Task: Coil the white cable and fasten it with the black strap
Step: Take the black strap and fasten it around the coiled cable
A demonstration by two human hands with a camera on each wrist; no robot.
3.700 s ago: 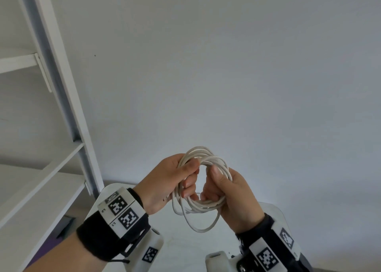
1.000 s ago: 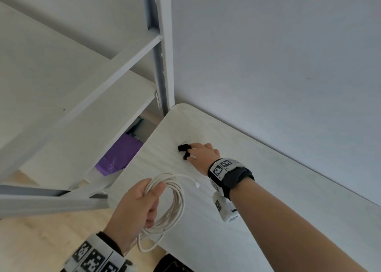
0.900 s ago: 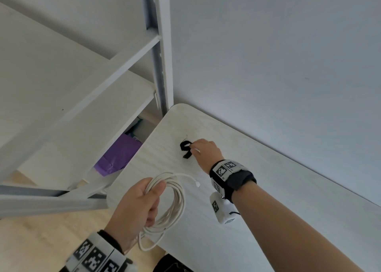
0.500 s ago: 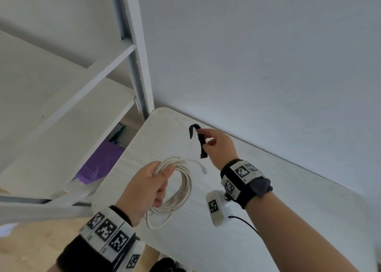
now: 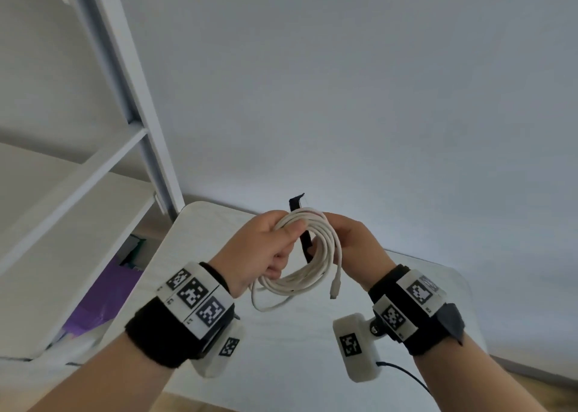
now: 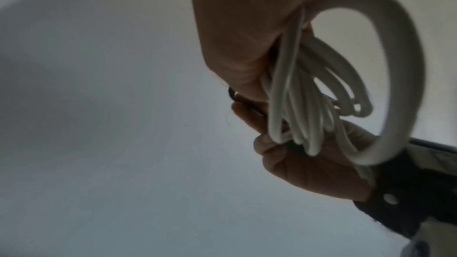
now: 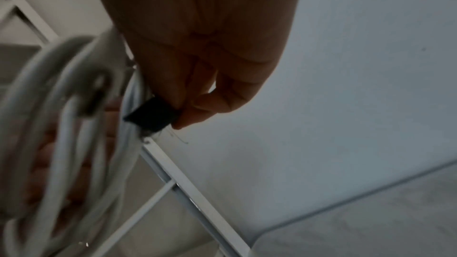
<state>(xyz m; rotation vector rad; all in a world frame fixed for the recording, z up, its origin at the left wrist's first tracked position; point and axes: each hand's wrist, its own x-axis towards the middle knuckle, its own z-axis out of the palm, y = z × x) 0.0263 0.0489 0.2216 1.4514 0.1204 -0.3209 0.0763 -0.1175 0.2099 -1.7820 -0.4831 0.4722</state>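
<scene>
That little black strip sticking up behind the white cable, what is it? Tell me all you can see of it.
The black strap is a narrow, flat, dark band that looks like fabric. It stands nearly upright behind the coiled white cable, its top end poking above the loops and its lower part showing through the coil's middle. The right hand pinches it between fingertips, as the right wrist view shows. It is not yet wrapped round the cable, which the left hand grips.
</scene>
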